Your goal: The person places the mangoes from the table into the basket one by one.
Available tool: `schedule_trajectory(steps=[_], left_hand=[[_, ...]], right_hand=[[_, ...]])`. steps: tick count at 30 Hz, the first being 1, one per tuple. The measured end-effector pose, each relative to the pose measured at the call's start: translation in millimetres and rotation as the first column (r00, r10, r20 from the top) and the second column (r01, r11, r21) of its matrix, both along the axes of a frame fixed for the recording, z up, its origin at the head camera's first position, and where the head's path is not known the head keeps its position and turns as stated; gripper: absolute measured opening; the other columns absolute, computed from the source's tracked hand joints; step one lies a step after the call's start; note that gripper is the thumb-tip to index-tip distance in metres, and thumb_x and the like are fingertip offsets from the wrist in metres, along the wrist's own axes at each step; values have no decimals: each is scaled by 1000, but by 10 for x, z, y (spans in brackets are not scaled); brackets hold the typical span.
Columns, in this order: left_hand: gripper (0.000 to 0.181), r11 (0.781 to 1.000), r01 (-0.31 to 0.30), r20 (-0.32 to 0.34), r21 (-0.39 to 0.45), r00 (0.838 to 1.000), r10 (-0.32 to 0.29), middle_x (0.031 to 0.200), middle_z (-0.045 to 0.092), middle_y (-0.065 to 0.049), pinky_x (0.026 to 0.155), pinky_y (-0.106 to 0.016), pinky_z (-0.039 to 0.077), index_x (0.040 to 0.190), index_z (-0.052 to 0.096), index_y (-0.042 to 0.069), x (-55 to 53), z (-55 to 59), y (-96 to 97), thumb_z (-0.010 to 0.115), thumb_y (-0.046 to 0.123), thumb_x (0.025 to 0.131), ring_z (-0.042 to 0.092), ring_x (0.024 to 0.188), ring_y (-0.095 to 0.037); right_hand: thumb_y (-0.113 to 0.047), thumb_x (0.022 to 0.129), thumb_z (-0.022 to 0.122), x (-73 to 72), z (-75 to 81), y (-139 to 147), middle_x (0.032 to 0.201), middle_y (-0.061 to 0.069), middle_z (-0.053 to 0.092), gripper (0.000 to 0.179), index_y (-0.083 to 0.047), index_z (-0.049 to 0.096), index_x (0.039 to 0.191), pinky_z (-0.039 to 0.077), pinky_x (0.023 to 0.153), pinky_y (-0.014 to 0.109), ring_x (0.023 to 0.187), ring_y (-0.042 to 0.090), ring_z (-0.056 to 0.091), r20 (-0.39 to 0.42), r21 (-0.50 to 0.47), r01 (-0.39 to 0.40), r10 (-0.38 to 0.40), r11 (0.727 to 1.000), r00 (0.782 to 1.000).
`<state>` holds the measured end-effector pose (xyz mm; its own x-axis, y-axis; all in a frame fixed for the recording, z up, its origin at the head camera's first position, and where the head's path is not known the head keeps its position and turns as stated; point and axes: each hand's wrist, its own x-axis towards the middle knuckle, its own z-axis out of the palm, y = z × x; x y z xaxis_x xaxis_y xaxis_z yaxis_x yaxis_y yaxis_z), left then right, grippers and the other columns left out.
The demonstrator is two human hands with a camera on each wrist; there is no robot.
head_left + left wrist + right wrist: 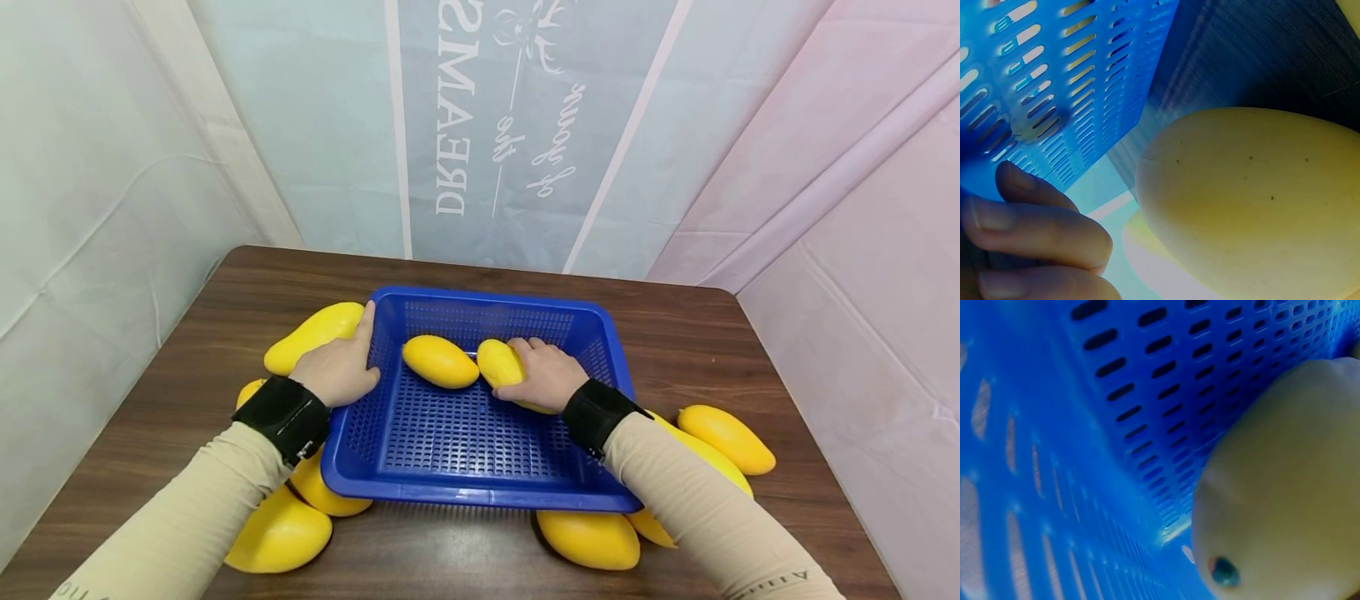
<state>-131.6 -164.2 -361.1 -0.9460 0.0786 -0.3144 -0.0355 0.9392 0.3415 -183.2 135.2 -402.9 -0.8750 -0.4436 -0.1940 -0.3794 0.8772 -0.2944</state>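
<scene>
A blue plastic basket with slotted walls sits in the middle of the table. My left hand grips its left rim, thumb on the inner side; in the left wrist view the curled fingers lie outside the slotted wall. Inside the basket, my right hand holds a yellow mango, with the thumb on the near side and fingers over the far side. Its stem end shows as a dark spot in the right wrist view. Another mango lies on the basket floor to the left, close against the held one.
Several mangoes lie left of the basket, among them a long one by the rim and one at the front. More lie at the right, such as one beyond my forearm and one by the front rim. A printed curtain hangs behind the table.
</scene>
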Motion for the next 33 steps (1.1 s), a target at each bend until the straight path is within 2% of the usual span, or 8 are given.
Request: schedule_trajectory(steps=[33], left_hand=[[97,1000,-5,-1,17,1000,5,59,51,-3,45,-26,43,157,-19,13,1,0,-11,53,19,93,55,45,-19]], right_hand=[[-61,76,74,-16,-39,-5,121,16,61,88,-9,48,143,51,86,44,97,28,59,-3,17,6,-6,1000,1000]])
